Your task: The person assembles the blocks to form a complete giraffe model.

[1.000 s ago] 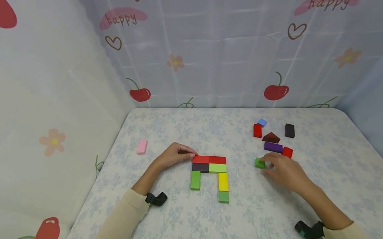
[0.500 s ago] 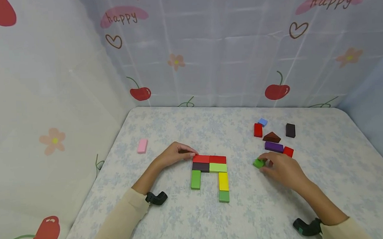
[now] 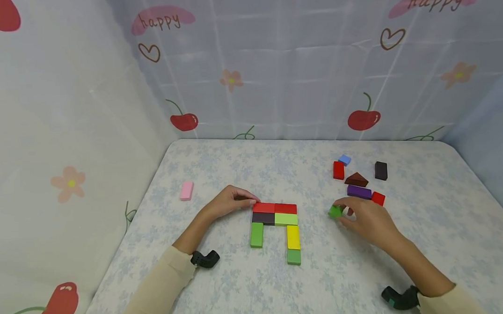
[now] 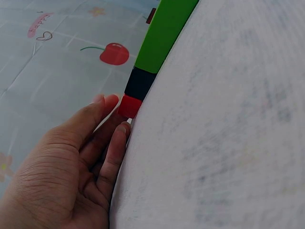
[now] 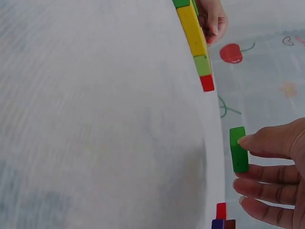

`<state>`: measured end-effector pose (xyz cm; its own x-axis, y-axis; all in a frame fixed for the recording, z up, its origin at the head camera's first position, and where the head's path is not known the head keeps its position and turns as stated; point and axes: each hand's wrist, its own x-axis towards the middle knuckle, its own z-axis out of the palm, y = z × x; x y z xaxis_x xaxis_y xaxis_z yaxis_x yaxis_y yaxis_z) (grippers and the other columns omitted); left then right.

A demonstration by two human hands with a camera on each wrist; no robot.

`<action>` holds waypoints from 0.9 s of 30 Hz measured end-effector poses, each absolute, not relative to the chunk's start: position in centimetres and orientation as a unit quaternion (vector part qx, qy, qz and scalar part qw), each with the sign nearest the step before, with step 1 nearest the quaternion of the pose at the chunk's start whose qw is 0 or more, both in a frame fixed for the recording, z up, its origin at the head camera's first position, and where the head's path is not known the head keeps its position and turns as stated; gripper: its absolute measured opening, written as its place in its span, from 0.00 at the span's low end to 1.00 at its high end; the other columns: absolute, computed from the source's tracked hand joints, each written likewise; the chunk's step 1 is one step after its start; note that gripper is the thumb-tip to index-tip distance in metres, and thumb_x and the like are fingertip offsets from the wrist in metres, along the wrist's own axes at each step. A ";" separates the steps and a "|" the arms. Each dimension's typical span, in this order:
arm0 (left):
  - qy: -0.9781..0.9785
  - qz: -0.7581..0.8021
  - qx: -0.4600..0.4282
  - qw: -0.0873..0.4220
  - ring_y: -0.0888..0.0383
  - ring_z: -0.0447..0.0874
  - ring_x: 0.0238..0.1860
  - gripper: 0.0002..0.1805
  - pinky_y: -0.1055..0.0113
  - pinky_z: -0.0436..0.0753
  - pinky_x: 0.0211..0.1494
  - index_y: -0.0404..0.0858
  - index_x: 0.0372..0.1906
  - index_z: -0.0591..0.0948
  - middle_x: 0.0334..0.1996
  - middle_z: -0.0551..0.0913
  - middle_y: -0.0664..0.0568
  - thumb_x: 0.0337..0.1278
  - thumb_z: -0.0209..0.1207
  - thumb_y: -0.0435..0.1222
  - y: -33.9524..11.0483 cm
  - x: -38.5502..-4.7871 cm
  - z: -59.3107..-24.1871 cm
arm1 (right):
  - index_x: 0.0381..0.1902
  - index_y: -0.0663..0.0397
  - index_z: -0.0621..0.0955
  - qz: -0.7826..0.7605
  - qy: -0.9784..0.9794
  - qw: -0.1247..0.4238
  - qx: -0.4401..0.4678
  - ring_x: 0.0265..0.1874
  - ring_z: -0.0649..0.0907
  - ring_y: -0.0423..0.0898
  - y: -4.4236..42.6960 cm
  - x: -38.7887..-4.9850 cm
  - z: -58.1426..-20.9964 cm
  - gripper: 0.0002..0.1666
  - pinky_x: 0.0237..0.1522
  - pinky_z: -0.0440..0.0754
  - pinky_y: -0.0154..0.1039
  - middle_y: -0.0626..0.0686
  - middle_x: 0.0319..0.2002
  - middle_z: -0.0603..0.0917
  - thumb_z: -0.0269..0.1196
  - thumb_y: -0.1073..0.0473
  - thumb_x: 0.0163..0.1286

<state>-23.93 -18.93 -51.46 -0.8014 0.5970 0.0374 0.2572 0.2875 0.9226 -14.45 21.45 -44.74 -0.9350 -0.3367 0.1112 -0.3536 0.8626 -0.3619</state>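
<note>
My left hand (image 3: 228, 204) rests on the table with its fingertips at the left end of a red block (image 3: 264, 207). That block lies in a flat figure with a second red block (image 3: 285, 209), a dark block (image 3: 263, 218), a light green block (image 3: 285, 219), a green block (image 3: 257, 235) as left leg, and a yellow block (image 3: 293, 237) above a short green block (image 3: 294, 257) as right leg. To the right, my right hand (image 3: 370, 217) pinches another green block (image 5: 239, 149) between thumb and finger. The right wrist view shows it raised off the tabletop.
Beyond my right hand lie a purple block (image 3: 359, 192), a brown triangular block (image 3: 356, 179), two red blocks, a blue block (image 3: 345, 160) and a black block (image 3: 380, 170). A pink block (image 3: 187, 190) sits at far left. Curtains surround the table (image 3: 224, 294).
My right hand has taken the green block up from beside the purple one and shifted it slightly left. My left hand has stayed at the red block.
</note>
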 end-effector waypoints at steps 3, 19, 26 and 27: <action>0.787 0.531 0.270 0.162 0.57 0.86 0.51 0.10 0.62 0.81 0.52 0.47 0.48 0.91 0.45 0.90 0.56 0.67 0.66 0.40 -19.0 -23.9 -51.5 | 0.52 0.51 0.87 0.189 -0.965 0.028 0.181 0.33 0.83 0.45 20.2 -13.8 -43.7 0.25 0.24 0.75 0.33 0.52 0.44 0.88 0.79 0.60 0.56; 0.788 0.531 0.268 0.160 0.57 0.86 0.50 0.10 0.64 0.81 0.51 0.46 0.49 0.91 0.45 0.90 0.56 0.67 0.66 0.40 -18.9 -23.8 -51.3 | 0.49 0.45 0.88 0.186 -0.933 0.045 0.303 0.39 0.87 0.42 13.8 -10.5 -42.4 0.22 0.37 0.85 0.37 0.45 0.47 0.88 0.79 0.58 0.56; 0.783 0.536 0.271 0.159 0.57 0.85 0.48 0.10 0.65 0.80 0.47 0.45 0.48 0.91 0.45 0.90 0.55 0.68 0.65 0.41 -19.0 -23.9 -51.4 | 0.47 0.45 0.88 0.196 -0.906 0.025 0.375 0.44 0.87 0.43 11.1 -9.4 -42.9 0.18 0.41 0.86 0.40 0.46 0.45 0.88 0.78 0.56 0.58; 0.782 0.537 0.272 0.159 0.57 0.85 0.48 0.10 0.66 0.80 0.46 0.45 0.48 0.91 0.45 0.90 0.55 0.68 0.65 0.41 -19.0 -23.9 -51.5 | 0.46 0.46 0.88 0.198 -0.901 0.024 0.385 0.43 0.87 0.43 10.8 -9.3 -43.0 0.17 0.39 0.85 0.39 0.45 0.45 0.88 0.78 0.56 0.58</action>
